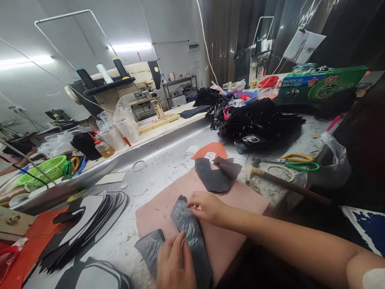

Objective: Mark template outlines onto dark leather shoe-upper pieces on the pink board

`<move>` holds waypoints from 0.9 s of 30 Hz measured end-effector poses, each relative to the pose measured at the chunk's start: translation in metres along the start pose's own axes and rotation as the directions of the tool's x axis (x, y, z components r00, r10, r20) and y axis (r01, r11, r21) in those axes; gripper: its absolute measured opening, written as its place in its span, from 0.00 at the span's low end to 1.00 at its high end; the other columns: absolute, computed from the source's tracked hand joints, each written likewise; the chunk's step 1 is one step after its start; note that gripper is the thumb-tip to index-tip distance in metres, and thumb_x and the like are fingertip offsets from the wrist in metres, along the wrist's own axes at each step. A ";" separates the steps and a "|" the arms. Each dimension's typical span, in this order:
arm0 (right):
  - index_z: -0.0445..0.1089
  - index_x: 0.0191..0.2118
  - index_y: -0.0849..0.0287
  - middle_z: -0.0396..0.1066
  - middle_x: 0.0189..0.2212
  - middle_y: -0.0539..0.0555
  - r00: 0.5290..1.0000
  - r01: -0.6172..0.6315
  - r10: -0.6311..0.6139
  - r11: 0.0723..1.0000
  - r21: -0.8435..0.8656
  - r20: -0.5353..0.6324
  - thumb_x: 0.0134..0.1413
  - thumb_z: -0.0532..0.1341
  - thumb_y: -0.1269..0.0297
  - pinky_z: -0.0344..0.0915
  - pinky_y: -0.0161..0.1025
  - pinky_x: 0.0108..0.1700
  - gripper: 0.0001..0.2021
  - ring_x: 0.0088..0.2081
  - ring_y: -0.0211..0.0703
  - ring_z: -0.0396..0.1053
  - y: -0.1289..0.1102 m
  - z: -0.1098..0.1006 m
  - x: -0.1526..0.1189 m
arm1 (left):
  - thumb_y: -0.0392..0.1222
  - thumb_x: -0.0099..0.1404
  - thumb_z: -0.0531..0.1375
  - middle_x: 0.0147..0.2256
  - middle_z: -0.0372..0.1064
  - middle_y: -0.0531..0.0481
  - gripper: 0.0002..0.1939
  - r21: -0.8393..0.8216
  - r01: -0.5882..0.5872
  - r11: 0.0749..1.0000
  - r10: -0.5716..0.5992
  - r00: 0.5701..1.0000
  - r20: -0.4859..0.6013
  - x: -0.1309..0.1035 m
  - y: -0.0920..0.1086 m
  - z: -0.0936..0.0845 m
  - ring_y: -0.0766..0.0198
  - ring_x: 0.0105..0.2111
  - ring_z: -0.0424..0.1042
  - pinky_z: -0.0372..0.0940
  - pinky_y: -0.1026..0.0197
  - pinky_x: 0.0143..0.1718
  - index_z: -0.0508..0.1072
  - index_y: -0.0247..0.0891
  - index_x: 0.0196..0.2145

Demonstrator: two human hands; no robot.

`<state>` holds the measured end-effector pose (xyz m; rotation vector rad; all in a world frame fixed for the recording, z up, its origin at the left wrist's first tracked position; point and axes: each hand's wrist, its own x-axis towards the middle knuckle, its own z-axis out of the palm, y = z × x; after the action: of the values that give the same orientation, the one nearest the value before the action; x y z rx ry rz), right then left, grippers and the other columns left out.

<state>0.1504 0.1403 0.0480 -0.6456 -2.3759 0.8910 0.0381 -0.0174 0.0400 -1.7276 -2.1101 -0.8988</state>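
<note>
In the head view, the left hand [176, 263] is low in the middle, and the right hand [207, 206] comes in from the right side. A long grey strip [184, 216] with a wrinkled face lies on a pink sheet [224, 245]. The right hand has its thumb and finger close together at the strip's edge, near its top end. I cannot tell if they pinch it. The left hand has its fingers bent, and its fingertips are at the strip's left edge. I cannot tell if it grips anything.

A small grey piece [149, 245] is just left of the left hand, partly on the pink sheet. A dark piece [207, 176] with a cut-out lies at the far edge of the sheet, and an orange piece [207, 149] is just behind it. A hammer [285, 184] lies to the right, near the scissors [302, 165] with yellow and green handles. All of this is on a silver surface [150, 176] with dark bits on it.

To the left is a stack [99, 216] of cut shapes. A big black pile [261, 124] is at the back right, in front of a green box [339, 82]. At the back left are a green basket [45, 171], a bottle [104, 150] with a red tip and a sewing machine [141, 74].
</note>
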 end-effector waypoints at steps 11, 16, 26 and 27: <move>0.75 0.29 0.60 0.72 0.25 0.49 0.994 -0.090 0.085 0.994 0.069 0.063 0.47 0.61 0.76 0.61 0.31 0.33 0.07 0.29 0.36 0.67 0.009 -0.019 -0.013 | 0.39 0.62 0.51 0.30 0.70 0.51 0.08 0.120 0.251 0.961 -0.278 0.884 0.377 0.025 0.026 0.026 0.63 0.31 0.71 0.63 0.61 0.31 0.70 0.40 0.29; 0.76 0.31 0.60 0.75 0.27 0.50 0.983 -0.153 0.136 0.978 0.140 0.125 0.47 0.60 0.76 0.62 0.31 0.32 0.08 0.29 0.38 0.69 0.020 -0.021 -0.040 | 0.36 0.65 0.46 0.30 0.67 0.49 0.13 0.205 0.171 0.964 -0.246 0.866 0.435 0.019 0.035 0.031 0.62 0.32 0.70 0.61 0.60 0.33 0.68 0.40 0.28; 0.77 0.34 0.60 0.76 0.30 0.52 0.981 -0.151 0.131 0.979 0.138 0.144 0.49 0.60 0.75 0.63 0.30 0.35 0.09 0.32 0.38 0.71 0.024 -0.022 -0.044 | 0.34 0.63 0.46 0.29 0.69 0.49 0.16 0.309 0.081 0.948 -0.251 0.788 0.562 0.037 0.035 0.036 0.61 0.30 0.71 0.59 0.60 0.31 0.70 0.40 0.25; 0.77 0.34 0.61 0.76 0.30 0.52 0.982 -0.146 0.126 0.980 0.139 0.142 0.49 0.60 0.75 0.63 0.30 0.35 0.09 0.32 0.38 0.71 0.024 -0.022 -0.044 | 0.34 0.63 0.46 0.29 0.69 0.49 0.15 0.318 0.084 0.944 -0.259 0.784 0.564 0.038 0.034 0.035 0.62 0.30 0.71 0.59 0.61 0.32 0.70 0.40 0.25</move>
<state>0.2030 0.1403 0.0324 -0.7159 -2.3744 1.1927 0.0672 0.0374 0.0440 -1.8467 -2.6627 -0.0418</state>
